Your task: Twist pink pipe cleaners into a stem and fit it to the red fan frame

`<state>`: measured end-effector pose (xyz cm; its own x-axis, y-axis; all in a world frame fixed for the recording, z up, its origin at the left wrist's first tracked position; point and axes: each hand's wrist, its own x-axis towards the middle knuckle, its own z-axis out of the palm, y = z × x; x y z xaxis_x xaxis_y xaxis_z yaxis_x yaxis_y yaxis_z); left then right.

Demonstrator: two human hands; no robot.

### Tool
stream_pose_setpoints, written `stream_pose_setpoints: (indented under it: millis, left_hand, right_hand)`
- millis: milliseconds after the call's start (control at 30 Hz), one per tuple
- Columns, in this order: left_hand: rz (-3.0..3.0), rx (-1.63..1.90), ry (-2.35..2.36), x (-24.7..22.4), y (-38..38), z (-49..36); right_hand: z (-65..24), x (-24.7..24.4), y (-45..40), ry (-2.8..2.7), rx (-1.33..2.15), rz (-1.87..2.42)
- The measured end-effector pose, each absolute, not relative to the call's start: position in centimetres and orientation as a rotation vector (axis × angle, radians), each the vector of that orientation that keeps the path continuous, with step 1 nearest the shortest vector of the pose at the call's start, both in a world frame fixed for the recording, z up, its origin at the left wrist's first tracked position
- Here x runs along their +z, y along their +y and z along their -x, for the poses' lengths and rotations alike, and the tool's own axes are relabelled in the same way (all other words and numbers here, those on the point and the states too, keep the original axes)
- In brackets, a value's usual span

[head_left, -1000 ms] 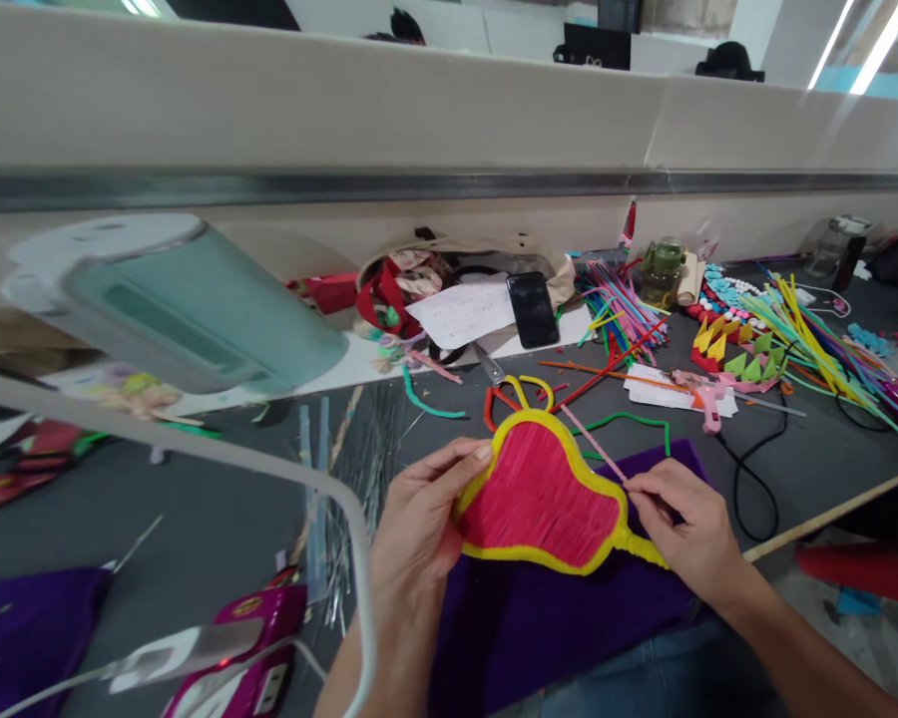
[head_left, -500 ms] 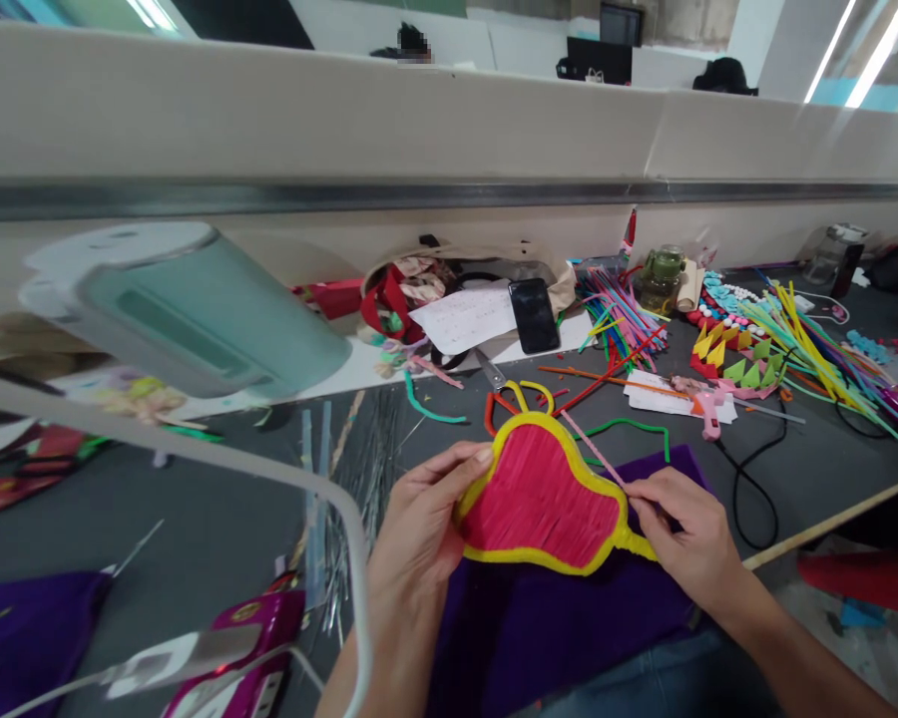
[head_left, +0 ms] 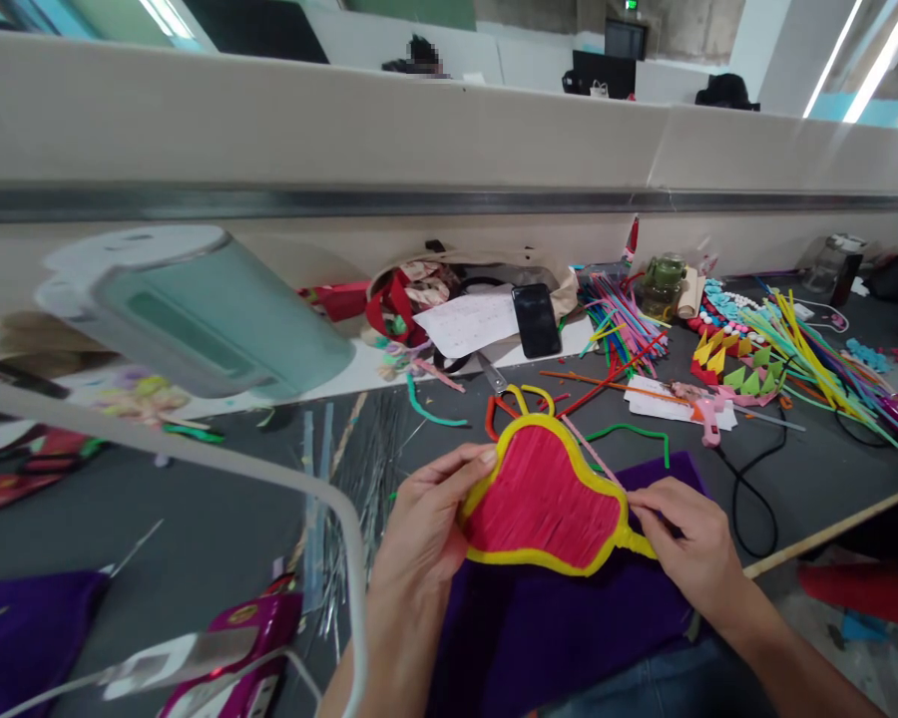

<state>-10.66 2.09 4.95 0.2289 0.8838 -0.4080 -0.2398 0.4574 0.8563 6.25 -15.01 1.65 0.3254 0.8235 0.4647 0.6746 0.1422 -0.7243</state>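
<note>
A red panel with a yellow padded rim (head_left: 546,494) is held up over a purple cloth (head_left: 554,623). My left hand (head_left: 438,509) pinches its left edge, thumb on the front. At the panel's right side, my right hand (head_left: 684,534) has thumb and forefinger closed on a thin pink stem (head_left: 595,449), which runs up and left along the rim. A yellow stalk from the panel's lower right passes behind my right fingers. Two yellow curled ends (head_left: 528,397) rise from the panel's top.
Behind lie scissors (head_left: 492,374), a phone (head_left: 537,321), and a pink glue gun (head_left: 709,417). Colored stems (head_left: 823,364) spread at the right, silver strands (head_left: 351,479) at the left. A lamp (head_left: 217,309) and its pale curved arm (head_left: 336,494) stand in the left foreground.
The view has shifted slightly. The pink stem now lies closer along the panel's upper right edge, its far end lower behind the rim. Both hands keep their holds.
</note>
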Motion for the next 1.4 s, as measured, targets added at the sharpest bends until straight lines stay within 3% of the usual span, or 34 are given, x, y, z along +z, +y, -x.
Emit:
stream_pose_setpoints:
  millis: [567, 900, 1400]
  left_hand:
    - [-0.881, 0.84, 1.009, 5.7, 2.1, 11.0]
    - [-0.963, 0.779, 0.952, 6.3, 1.9, 11.0]
    - [-1.027, 0.792, 0.921, 6.0, 1.8, 11.0]
  right_hand:
    - [-7.3, 2.5, -14.7, -1.615, 0.193, 1.627]
    - [-7.5, 4.5, -14.9, -1.89, 0.325, 1.706]
    - [-8.4, 4.4, -14.7, -1.872, 0.563, 1.665]
